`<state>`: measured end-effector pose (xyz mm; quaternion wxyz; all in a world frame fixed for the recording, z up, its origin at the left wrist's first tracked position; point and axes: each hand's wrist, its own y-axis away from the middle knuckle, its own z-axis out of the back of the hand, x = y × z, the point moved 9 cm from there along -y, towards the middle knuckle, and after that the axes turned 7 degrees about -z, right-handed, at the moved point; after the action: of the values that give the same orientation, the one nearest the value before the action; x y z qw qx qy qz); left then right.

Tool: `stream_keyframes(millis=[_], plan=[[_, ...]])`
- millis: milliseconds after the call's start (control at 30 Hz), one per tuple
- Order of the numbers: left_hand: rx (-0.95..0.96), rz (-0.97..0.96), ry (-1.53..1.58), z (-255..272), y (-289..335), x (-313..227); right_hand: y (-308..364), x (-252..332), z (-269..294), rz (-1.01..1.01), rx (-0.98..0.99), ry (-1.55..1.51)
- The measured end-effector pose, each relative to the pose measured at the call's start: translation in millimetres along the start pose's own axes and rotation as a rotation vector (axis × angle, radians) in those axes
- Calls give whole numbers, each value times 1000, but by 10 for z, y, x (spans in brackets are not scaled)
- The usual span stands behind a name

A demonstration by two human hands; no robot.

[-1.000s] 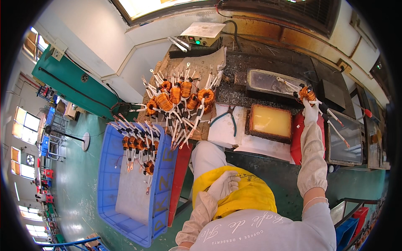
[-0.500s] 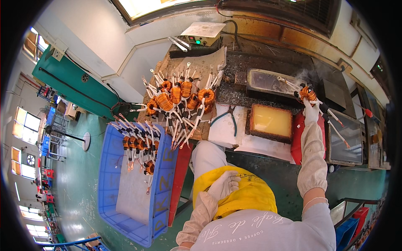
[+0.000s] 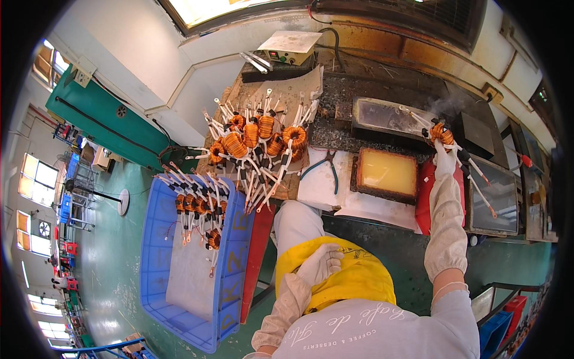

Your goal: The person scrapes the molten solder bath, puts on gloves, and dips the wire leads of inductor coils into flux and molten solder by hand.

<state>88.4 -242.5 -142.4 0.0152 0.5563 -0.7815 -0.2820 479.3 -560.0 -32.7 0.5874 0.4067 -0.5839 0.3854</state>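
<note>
My right hand (image 3: 444, 160), in a white glove, is stretched out to the far right and closed on a copper-wound toroid coil (image 3: 440, 133). The coil's white leads point both ways: one pair reaches over the right end of the long metal solder pot (image 3: 388, 117), the other hangs down to the right. Faint smoke rises beside the coil. I cannot tell whether the lead tips touch the pot's surface. Close to my body, my gloved left hand (image 3: 321, 263) rests against the yellow apron (image 3: 359, 281), its fingers curled in with nothing visible in them.
Several toroid coils (image 3: 251, 133) are heaped on the bench's left side. More lie in a blue crate (image 3: 185, 323) below. A tray of yellowish liquid (image 3: 388, 172), blue-handled pliers (image 3: 323, 169) and a red container (image 3: 426, 200) stand nearer. A control box (image 3: 290, 45) sits behind.
The coil in my right hand has shifted slightly, its left lead tips a little higher and its hanging leads a little lower. The control box's green light has gone dark. My left hand stays put.
</note>
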Motion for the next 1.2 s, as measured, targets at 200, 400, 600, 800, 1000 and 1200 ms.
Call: stream_keyframes(millis=[200, 400, 600, 800, 1000, 1200], plan=[[20, -1, 34, 3, -8, 9, 10, -3, 9, -4, -20, -36], [15, -9, 22, 1, -8, 4, 46, 26, 1, -19, -10, -69], [-8, 7, 24, -1, -8, 13, 55, 29, 1, -30, 5, -94], [-30, 10, 27, 4, -7, 16, 68, 46, 12, -25, -13, -123], [-29, 10, 16, -18, -2, 3, 79, 53, 4, -17, 11, -168], [-31, 6, -1, -5, -3, 5, 3, 40, -16, -51, 115, -145]])
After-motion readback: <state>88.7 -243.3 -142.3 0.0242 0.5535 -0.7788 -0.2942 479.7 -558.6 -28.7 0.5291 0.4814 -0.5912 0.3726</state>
